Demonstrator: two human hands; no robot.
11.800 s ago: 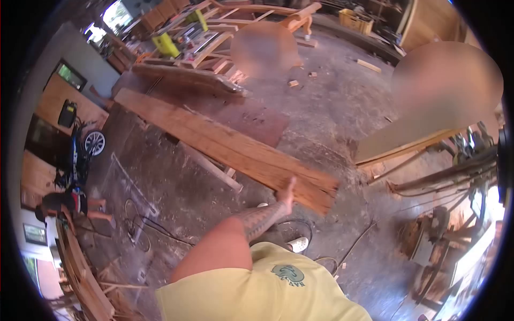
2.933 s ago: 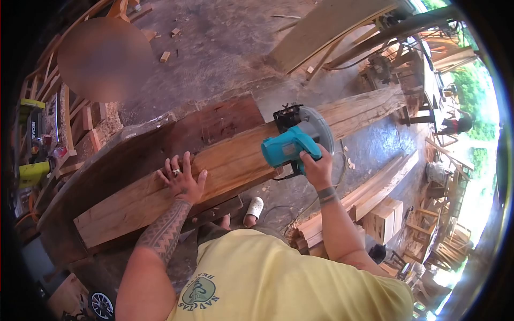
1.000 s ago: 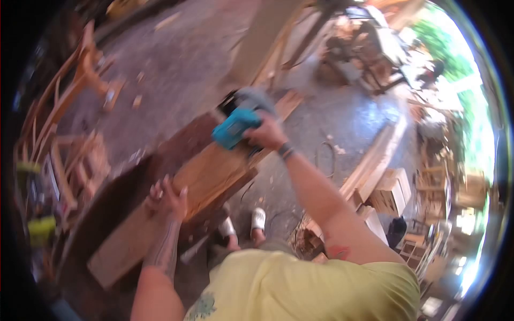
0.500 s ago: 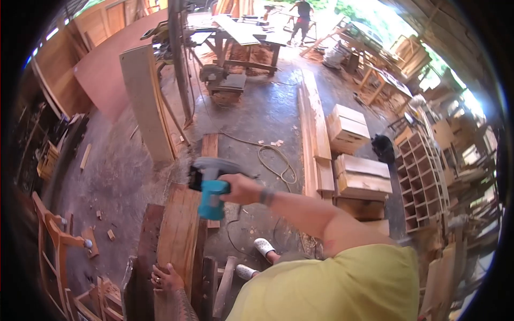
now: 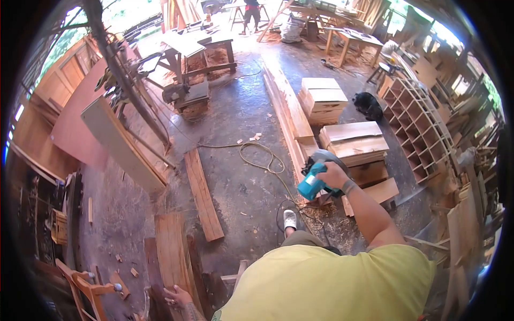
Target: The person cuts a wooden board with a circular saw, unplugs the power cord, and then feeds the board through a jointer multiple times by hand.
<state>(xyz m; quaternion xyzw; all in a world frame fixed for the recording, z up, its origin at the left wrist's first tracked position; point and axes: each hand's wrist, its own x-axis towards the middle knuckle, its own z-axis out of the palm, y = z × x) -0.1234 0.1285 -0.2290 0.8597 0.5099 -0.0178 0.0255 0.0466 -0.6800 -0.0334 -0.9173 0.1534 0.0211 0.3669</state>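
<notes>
My right hand (image 5: 334,176) is wrapped around the handle of a teal circular saw (image 5: 310,185), held out to my right over the near end of the long planks (image 5: 289,115). My left hand (image 5: 179,296) rests with fingers spread on the near part of a brown wooden board (image 5: 172,249). That board lies on darker timber pieces, one of which (image 5: 152,259) shows along its left side. A separate plank (image 5: 203,195) lies on the floor just beyond.
Stacked boards (image 5: 356,142) stand to the right, near a black dog (image 5: 368,106) and a slatted wooden rack (image 5: 415,131). A cable (image 5: 246,155) loops across the floor. A wide panel (image 5: 120,144) leans at left. Another person (image 5: 250,16) stands far back.
My right hand has carried the saw from above the board over to the right. My left hand stays on the board. The view has shifted, and more of the plank on the floor shows.
</notes>
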